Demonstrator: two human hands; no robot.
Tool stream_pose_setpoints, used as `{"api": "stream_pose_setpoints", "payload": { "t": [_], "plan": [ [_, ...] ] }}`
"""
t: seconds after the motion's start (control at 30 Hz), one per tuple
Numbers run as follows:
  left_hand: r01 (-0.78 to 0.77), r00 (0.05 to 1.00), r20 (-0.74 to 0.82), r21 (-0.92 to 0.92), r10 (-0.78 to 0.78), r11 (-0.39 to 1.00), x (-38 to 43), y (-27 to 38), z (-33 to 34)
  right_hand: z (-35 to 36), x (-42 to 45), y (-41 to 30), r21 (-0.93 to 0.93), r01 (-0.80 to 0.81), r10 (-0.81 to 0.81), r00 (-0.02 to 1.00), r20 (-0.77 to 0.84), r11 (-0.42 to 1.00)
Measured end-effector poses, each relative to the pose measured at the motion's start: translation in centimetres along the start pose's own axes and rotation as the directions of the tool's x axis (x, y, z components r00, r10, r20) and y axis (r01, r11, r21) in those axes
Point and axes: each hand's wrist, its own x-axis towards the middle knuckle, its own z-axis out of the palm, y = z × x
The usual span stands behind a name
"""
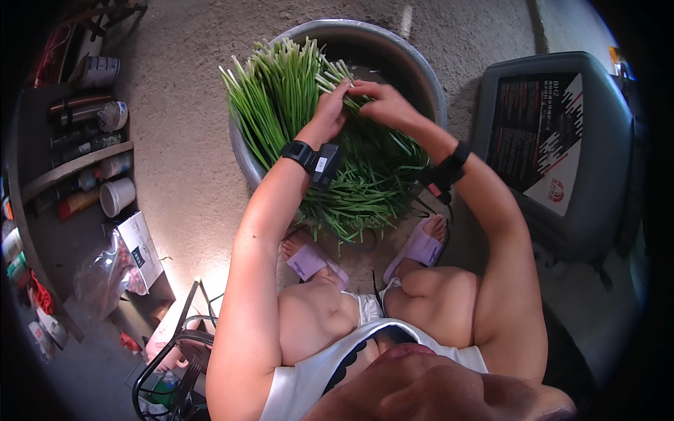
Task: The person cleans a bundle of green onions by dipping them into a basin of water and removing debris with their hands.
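Note:
A large round metal basin (316, 26) stands on the floor before me, with long green garlic chives (284, 89) heaped along its left side, their pale stem ends towards the far rim. More chives with loose leaf ends (358, 200) hang over the near rim. My left hand (333, 108) is closed around a small bunch of chives above the middle of the basin. Just right of it, my right hand (384, 102) has its fingertips at the pale stems (331, 76) of that bunch; whether it grips any stem is hard to tell. Both wrists wear black straps with small devices.
To the right stands a large grey plastic case (595, 131) with a printed panel. Wooden shelving (79, 166) at the left holds bottles, jars and a white tub (117, 196). A black metal-framed chair (158, 352) is at the lower left. My feet in lilac slippers (316, 263) are near the basin.

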Motion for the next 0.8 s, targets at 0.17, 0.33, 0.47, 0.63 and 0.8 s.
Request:
{"api": "stream_pose_setpoints", "payload": {
  "t": [0.17, 0.33, 0.47, 0.63, 0.8],
  "plan": [
    [-0.025, 0.996, 0.081, -0.029, 0.027, 0.999, -1.1, -0.2, 0.2, -4.3, 1.5, 0.3, 0.073, -0.257, 0.264, 0.958, -0.112, 0.964],
    [0.054, 0.998, -0.018, 0.114, -0.053, 0.992, -1.4, 0.2, 1.0, -1.5, 4.6, 3.0, 0.208, -0.129, 0.143, 0.988, -0.052, 0.970],
    [0.051, 0.995, 0.084, 0.037, -0.054, 0.998, -1.3, -0.3, 0.4, -0.1, 4.6, 6.3, 0.231, -0.183, 0.221, 0.964, -0.150, 0.956],
    [0.056, 0.996, -0.072, 0.062, -0.051, 0.996, -0.5, -1.2, -0.8, 1.3, 4.2, 5.1, 0.007, -0.208, 0.198, 0.919, -0.342, 0.978],
    [0.017, 0.998, -0.062, 0.024, -0.016, 1.000, 0.0, -1.8, -1.1, -0.8, 2.8, 4.4, -0.061, -0.088, 0.072, 0.973, -0.217, 0.994]
  ]
}}
